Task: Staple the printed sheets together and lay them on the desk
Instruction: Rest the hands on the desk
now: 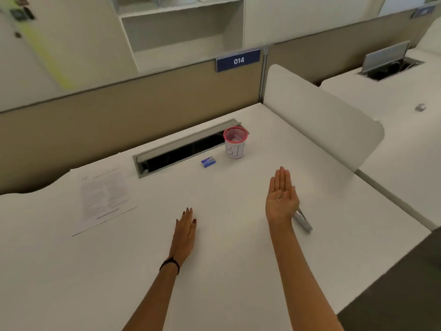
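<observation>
The printed sheets (103, 193) lie flat on the white desk (226, 247) at the left, apart from both hands. My left hand (185, 231) hovers palm down over the desk's middle with straight fingers and holds nothing. My right hand (281, 199) is turned palm up with straight fingers, and a tiny metal piece that looks like a staple rests in the palm. A grey stapler (303, 220) lies on the desk just behind and right of that wrist, partly hidden by it.
A small blue staple box (208, 161) sits near the open cable tray (181, 149). A white cup marked BIN with a pink liner (235, 145) stands at the tray's right end. A white divider panel (317, 118) borders the desk on the right.
</observation>
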The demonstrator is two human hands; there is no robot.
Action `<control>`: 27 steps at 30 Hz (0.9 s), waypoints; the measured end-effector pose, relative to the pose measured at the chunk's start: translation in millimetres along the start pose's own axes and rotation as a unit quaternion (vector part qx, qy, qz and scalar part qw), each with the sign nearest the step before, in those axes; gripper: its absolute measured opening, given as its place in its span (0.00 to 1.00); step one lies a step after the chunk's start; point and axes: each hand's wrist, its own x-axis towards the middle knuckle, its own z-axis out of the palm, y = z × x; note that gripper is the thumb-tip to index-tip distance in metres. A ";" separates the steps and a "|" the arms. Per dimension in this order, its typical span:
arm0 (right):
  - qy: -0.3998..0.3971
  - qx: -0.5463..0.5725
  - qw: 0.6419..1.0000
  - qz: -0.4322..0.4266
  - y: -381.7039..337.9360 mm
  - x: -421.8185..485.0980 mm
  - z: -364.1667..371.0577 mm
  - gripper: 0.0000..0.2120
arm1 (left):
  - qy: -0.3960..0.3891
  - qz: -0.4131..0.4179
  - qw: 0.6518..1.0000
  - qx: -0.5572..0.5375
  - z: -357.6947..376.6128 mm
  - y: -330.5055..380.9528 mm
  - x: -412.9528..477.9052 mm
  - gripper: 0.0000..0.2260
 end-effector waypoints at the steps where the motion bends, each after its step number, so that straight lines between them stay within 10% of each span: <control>1: -0.002 -0.009 1.000 0.017 13.9 16.1 12.7 0.22 | 0.004 -0.016 1.000 -0.001 -7.1 -4.6 8.7 0.21; 15: 0.032 -0.247 0.966 0.061 108.4 201.0 120.0 0.14 | -0.051 -0.108 0.983 -0.141 -50.8 6.6 91.8 0.21; 27: -0.068 -0.761 0.640 -0.076 155.4 229.4 100.4 0.12 | -0.069 -0.128 0.983 -0.108 -70.2 -3.3 118.0 0.19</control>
